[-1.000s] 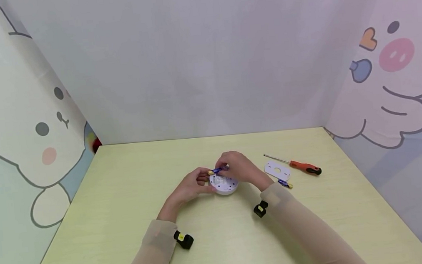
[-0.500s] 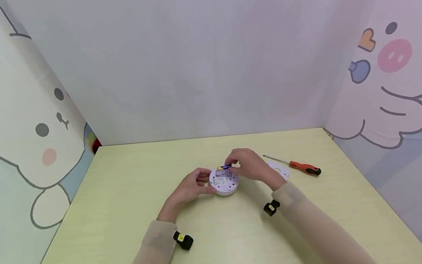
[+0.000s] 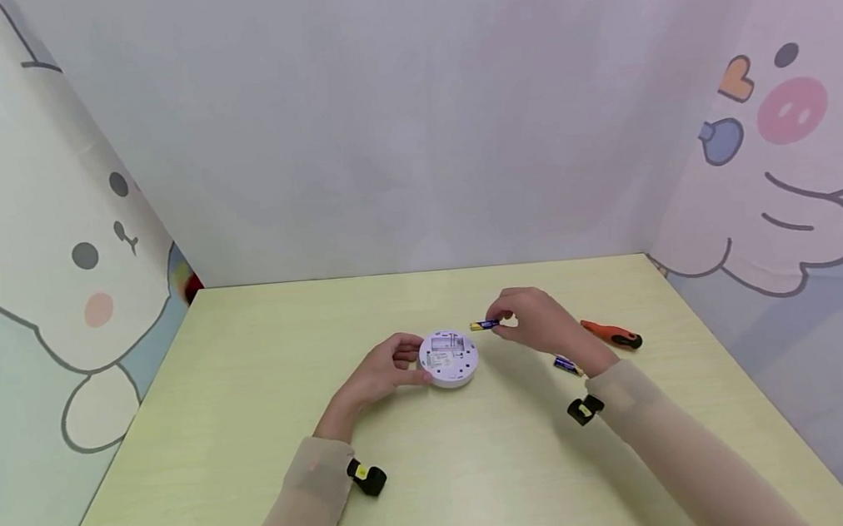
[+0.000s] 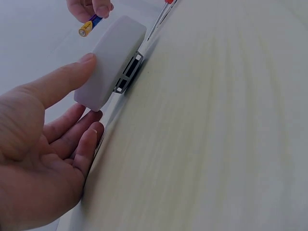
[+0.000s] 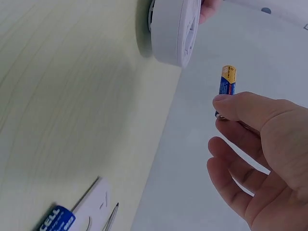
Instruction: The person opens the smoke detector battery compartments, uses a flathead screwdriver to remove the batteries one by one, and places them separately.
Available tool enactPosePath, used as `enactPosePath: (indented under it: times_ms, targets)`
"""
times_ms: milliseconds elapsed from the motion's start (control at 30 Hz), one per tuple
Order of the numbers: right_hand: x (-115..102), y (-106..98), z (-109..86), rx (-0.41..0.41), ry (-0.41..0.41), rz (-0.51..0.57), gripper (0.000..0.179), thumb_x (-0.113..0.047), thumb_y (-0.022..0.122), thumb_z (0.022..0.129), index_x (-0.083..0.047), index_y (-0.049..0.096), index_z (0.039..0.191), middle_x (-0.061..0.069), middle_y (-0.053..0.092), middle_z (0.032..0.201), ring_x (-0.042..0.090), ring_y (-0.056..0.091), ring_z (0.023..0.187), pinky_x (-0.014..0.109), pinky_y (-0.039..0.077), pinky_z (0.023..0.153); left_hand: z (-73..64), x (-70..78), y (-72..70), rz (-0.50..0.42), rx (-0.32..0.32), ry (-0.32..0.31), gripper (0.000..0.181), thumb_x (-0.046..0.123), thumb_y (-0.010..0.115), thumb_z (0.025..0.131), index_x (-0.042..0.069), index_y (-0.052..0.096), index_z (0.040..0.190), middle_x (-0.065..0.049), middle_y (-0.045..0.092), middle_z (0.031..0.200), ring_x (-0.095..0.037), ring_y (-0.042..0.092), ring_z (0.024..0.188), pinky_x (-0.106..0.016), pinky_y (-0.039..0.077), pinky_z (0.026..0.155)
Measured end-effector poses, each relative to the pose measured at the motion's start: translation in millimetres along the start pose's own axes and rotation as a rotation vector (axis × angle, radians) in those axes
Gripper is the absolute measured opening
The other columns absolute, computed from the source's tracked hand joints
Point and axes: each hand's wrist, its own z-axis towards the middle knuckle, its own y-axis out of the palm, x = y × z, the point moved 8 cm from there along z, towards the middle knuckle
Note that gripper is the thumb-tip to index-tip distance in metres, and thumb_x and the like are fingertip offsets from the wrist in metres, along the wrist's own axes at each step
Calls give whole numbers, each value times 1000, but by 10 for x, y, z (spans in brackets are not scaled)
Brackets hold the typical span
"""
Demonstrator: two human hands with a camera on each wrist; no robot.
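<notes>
A round white smoke alarm [image 3: 450, 375] lies on the table, its uncovered battery compartment facing up. My left hand [image 3: 388, 373] holds its left edge, thumb at the near side and fingers at the far side. In the left wrist view, the thumb presses the rim of the smoke alarm [image 4: 110, 62]. Right of the alarm and above the table, my right hand [image 3: 535, 320] pinches a blue and yellow battery [image 5: 227, 82] between thumb and forefinger. Another battery [image 3: 567, 365] lies on the table below the right wrist, blue in the right wrist view.
An orange-and-black screwdriver [image 3: 613, 335] lies at the right, its shaft hidden in the head view by my right hand. A white mounting plate [image 5: 96, 204] lies beside the loose battery. Fabric backdrops with cartoon animals [image 3: 792, 109] border the table [image 3: 285, 333].
My right hand has lifted the battery away from the smoke alarm's compartment and carried it to the right. My left hand has stayed at the alarm's edge.
</notes>
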Motion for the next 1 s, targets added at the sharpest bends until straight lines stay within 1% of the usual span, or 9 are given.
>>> enactPosePath:
  times_ms: [167, 300, 433, 533, 567, 767, 833, 1000]
  targets:
    - [104, -92, -149, -18, 33, -57, 18, -10, 89, 87, -12, 81, 102, -4, 71, 94, 20, 71, 88, 37, 61, 80, -1, -4, 3, -3, -3, 3, 68, 18, 94, 83, 8, 59, 141, -7, 64, 134, -26, 59, 124, -47, 47, 113]
    - [190, -160, -286, -33, 52, -78, 16, -9, 88, 86, -12, 80, 100, -4, 71, 92, 19, 71, 86, 39, 60, 78, -6, -9, -2, -2, 7, -2, 68, 19, 94, 83, 9, 60, 141, -7, 65, 134, -26, 59, 125, -47, 47, 113]
    - [275, -191, -463, -41, 59, -97, 15, -10, 88, 86, -13, 80, 99, -6, 70, 90, 14, 69, 82, 36, 59, 74, -5, -9, -5, 3, 13, -4, 68, 18, 94, 83, 9, 60, 141, -6, 65, 134, -25, 59, 125, -47, 47, 113]
    - [347, -172, -614, -45, 77, -114, 16, -10, 90, 85, -12, 80, 98, -7, 70, 87, 10, 66, 79, 33, 58, 71, 0, -13, -4, 9, 12, -2, 68, 19, 94, 83, 9, 60, 141, -6, 65, 134, -25, 60, 124, -47, 47, 113]
    - [370, -167, -665, -48, 94, -114, 16, -10, 90, 84, -11, 81, 97, -7, 70, 87, 10, 66, 78, 33, 57, 70, 0, -14, -4, 10, 12, -2, 68, 19, 94, 83, 9, 60, 141, -6, 65, 134, -25, 60, 124, -47, 47, 113]
    - [474, -129, -942, -65, 164, -135, 15, -10, 91, 83, -12, 81, 94, -7, 71, 85, 12, 65, 76, 32, 54, 68, 1, -12, 8, 15, 1, -3, 67, 20, 93, 84, 10, 60, 142, -6, 65, 135, -25, 60, 126, -47, 47, 114]
    - [488, -119, -1014, -66, 168, -143, 14, -11, 92, 82, -13, 81, 92, -8, 72, 83, 11, 65, 73, 30, 52, 66, 6, -11, 10, 18, 0, -2, 67, 21, 93, 85, 10, 59, 142, -6, 65, 135, -26, 60, 126, -47, 47, 114]
    - [562, -53, -1140, -97, 217, -150, 14, -13, 92, 82, -14, 82, 92, -10, 70, 81, 6, 58, 70, 27, 50, 65, 13, -12, 9, 31, 3, -5, 67, 21, 93, 85, 10, 59, 142, -6, 64, 135, -26, 59, 126, -46, 47, 114]
